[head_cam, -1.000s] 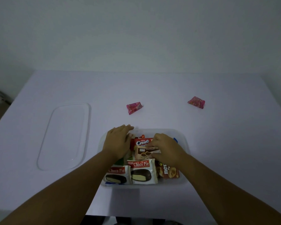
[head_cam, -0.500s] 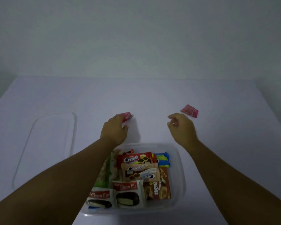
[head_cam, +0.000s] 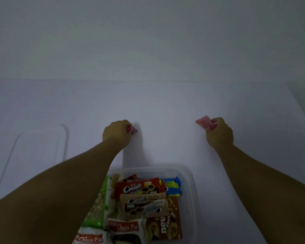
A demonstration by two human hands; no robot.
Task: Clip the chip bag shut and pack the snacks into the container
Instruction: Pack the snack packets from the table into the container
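From your head camera, your left hand (head_cam: pixel 117 133) is curled around a small pink-red candy packet (head_cam: pixel 132 129) out on the white table (head_cam: pixel 165 106), and your right hand (head_cam: pixel 220 132) pinches a second small pink-red candy packet (head_cam: pixel 205 122) at its near end, well apart from the first. Down near you sits the clear plastic container (head_cam: pixel 190 191), already loaded with a red Cream-O biscuit pack (head_cam: pixel 139 187), two white Choco Pie wrappers (head_cam: pixel 126 228) and a green chip bag (head_cam: pixel 102 205) whose top is hidden by your left forearm. The clear flat lid (head_cam: pixel 39 155) lies on the table to the left.
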